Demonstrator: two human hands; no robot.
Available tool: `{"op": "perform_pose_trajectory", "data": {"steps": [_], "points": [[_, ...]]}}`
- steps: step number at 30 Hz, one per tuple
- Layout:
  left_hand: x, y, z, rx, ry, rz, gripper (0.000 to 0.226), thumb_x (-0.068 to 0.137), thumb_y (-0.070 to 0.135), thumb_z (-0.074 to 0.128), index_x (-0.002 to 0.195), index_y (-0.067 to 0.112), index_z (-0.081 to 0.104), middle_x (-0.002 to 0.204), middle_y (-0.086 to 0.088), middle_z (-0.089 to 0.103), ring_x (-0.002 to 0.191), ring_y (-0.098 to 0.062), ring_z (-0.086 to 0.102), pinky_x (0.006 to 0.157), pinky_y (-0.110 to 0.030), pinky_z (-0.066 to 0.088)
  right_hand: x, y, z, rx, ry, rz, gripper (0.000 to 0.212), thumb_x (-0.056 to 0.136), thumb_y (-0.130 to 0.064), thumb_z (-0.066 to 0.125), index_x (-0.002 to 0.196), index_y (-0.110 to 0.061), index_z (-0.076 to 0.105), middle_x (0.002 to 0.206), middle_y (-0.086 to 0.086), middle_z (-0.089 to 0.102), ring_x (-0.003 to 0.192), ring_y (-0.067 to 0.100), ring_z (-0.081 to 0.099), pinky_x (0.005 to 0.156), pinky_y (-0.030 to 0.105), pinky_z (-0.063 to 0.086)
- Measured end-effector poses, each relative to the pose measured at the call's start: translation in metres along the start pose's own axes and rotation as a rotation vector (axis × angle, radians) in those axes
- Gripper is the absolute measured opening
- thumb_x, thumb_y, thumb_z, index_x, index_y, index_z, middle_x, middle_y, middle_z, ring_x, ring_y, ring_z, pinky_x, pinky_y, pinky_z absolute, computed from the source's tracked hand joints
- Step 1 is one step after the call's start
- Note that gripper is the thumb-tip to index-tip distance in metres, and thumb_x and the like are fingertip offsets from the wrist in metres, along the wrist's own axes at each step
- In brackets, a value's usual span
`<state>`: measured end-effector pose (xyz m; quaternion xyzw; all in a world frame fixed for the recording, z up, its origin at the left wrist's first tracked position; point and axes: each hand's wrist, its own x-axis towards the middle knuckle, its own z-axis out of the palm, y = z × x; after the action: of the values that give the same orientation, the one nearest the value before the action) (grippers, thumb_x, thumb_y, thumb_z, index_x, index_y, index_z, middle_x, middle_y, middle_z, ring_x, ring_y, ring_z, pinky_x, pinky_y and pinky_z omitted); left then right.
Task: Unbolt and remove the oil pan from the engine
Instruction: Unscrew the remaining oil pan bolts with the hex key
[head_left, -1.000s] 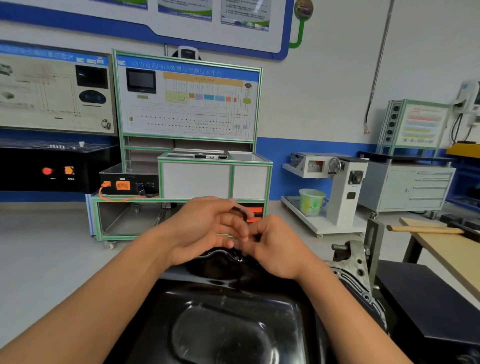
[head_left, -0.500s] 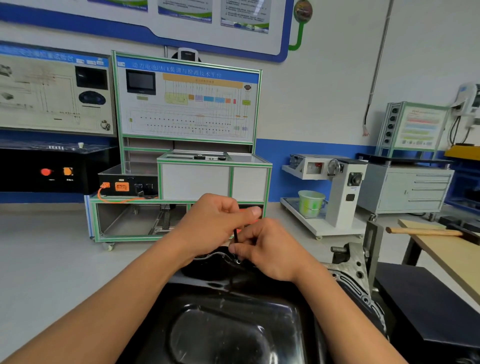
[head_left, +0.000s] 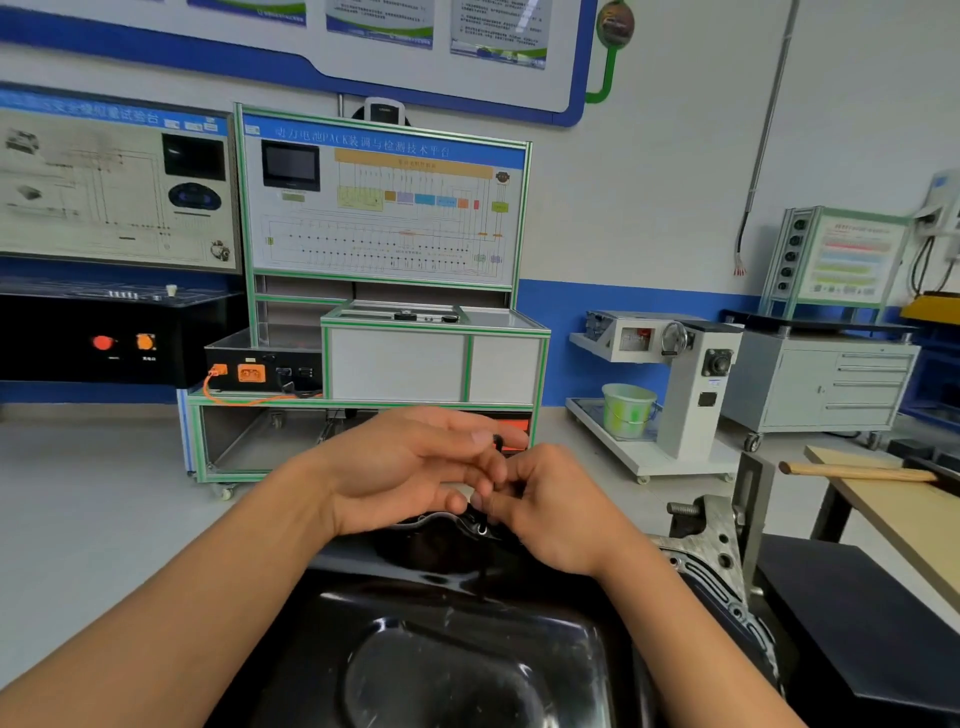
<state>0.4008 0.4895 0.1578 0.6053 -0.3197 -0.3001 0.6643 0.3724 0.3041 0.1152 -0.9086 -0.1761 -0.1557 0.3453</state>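
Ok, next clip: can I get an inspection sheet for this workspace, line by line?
Surface: wooden table at right, partly in view.
Job's things: black oil pan on the engine, not removed; thin black tool roughly upright at the pan's far edge.
Clutter: wooden handle lying on the table; green bucket on a white stand.
Grippers: right hand pinches the tool; left hand has its fingers at the tool's top, grip unclear.
Cables: orange cable below the panel; loose wires hanging down the wall.
Surroundings: training panels, grey cabinet, wall posters.
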Motion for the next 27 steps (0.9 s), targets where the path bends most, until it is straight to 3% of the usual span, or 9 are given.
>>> {"op": "perform_pose_trajectory", "data": {"steps": [4,7,9,12,14,17,22,24,27], "points": [[0.004,-0.004,0.005,0.158,0.104,0.038,0.021,0.078,0.023,0.076,0.097,0.013,0.072,0.067,-0.003,0.06,0.062,-0.013,0.054,0.051,-0.02,0.04,0.0,-0.001,0.001,0.003,-0.023,-0.028,0.03,0.093,-0.019,0.068,0.071,0.0,0.064,0.058,0.009,0.046,0.055,0.016,0.035,0.056,0.033,0.036],[0.01,-0.006,0.014,0.343,0.328,0.082,0.03,0.063,0.046,0.08,0.065,0.021,0.064,0.048,-0.001,0.052,0.045,-0.01,0.044,0.045,-0.018,0.034,0.003,-0.002,0.002,-0.017,-0.04,-0.034,0.026,0.092,-0.019,0.07,0.072,-0.003,0.066,0.06,0.016,0.053,0.056,0.019,0.039,0.057,0.037,0.04],[0.015,-0.009,0.016,0.406,0.458,0.117,0.043,0.075,0.049,0.076,0.06,0.015,0.055,0.04,0.001,0.044,0.037,-0.011,0.037,0.043,-0.019,0.033,0.004,-0.001,0.002,-0.016,-0.045,-0.03,0.028,0.092,-0.02,0.071,0.066,-0.008,0.067,0.054,0.005,0.051,0.051,0.01,0.037,0.053,0.028,0.036],[0.019,-0.007,0.018,0.363,0.542,0.089,0.04,0.095,0.037,0.059,0.068,0.008,0.056,0.036,-0.002,0.04,0.034,-0.014,0.035,0.039,-0.021,0.029,0.003,0.0,0.003,0.006,-0.051,-0.02,0.027,0.091,-0.021,0.072,0.067,-0.009,0.07,0.05,-0.007,0.049,0.047,0.006,0.036,0.049,0.02,0.033],[0.015,-0.004,0.016,0.232,0.484,0.041,0.033,0.099,0.027,0.048,0.077,0.005,0.061,0.041,-0.007,0.044,0.038,-0.017,0.04,0.04,-0.023,0.028,0.003,0.002,0.004,0.01,-0.035,-0.013,0.028,0.091,-0.021,0.072,0.065,-0.009,0.069,0.049,-0.009,0.046,0.047,0.006,0.036,0.05,0.02,0.032],[0.007,-0.002,0.011,0.002,0.264,-0.017,0.03,0.098,0.023,0.045,0.095,0.003,0.067,0.06,-0.012,0.058,0.054,-0.02,0.053,0.047,-0.025,0.038,0.003,0.004,0.003,0.015,-0.014,0.011,0.03,0.091,-0.021,0.072,0.064,-0.009,0.066,0.052,-0.006,0.045,0.049,0.007,0.034,0.052,0.024,0.034],[0.001,-0.002,0.006,-0.053,0.039,-0.036,0.042,0.09,0.021,0.049,0.122,-0.001,0.063,0.086,-0.014,0.067,0.077,-0.02,0.06,0.063,-0.027,0.043,0.001,0.0,0.0,0.022,0.0,-0.011,0.027,0.092,-0.017,0.071,0.066,-0.009,0.068,0.06,0.012,0.061,0.054,0.017,0.046,0.058,0.034,0.045],[-0.001,-0.002,0.006,-0.049,0.023,-0.027,0.041,0.09,0.018,0.05,0.124,-0.001,0.063,0.088,-0.014,0.066,0.079,-0.019,0.059,0.064,-0.027,0.043,0.001,-0.001,-0.001,0.012,0.003,-0.014,0.024,0.091,-0.016,0.071,0.07,-0.006,0.07,0.067,0.018,0.065,0.058,0.028,0.052,0.062,0.038,0.048],[0.001,-0.004,0.006,0.001,0.054,0.012,0.032,0.084,0.019,0.064,0.112,0.003,0.069,0.078,-0.008,0.064,0.072,-0.014,0.057,0.059,-0.023,0.042,0.0,-0.002,0.0,0.006,-0.005,-0.019,0.03,0.092,-0.016,0.071,0.064,-0.007,0.064,0.063,0.02,0.057,0.057,0.021,0.042,0.06,0.038,0.044]]}}
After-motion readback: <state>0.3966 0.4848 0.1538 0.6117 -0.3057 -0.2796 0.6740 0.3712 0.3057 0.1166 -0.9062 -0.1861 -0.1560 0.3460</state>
